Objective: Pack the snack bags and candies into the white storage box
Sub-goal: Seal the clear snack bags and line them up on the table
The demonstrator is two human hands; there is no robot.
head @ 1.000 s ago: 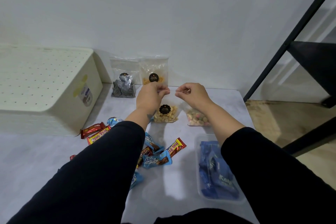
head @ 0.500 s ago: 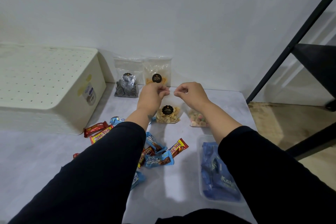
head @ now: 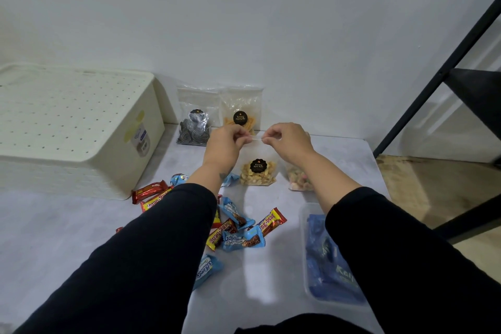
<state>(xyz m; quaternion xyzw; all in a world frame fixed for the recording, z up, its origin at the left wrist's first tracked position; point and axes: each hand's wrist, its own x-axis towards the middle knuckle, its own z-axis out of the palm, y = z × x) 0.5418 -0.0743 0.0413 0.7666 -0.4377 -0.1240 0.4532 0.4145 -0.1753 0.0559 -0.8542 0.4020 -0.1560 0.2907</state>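
I see both hands, left [head: 223, 144] and right [head: 287, 141], pinching top edge of nut bag [head: 259, 171]; closed box [head: 76, 127] far left, candies [head: 238, 228] near.

A pale grey table [head: 81, 238] carries a lidded white storage box [head: 76, 130] far left, scattered candies [head: 238, 230] in the middle, snack bags [head: 219, 114] against the far wall, and a clear tray [head: 305, 238] near right.

Home corner: white wall [head: 244, 22], black shelf frame [head: 439, 78]
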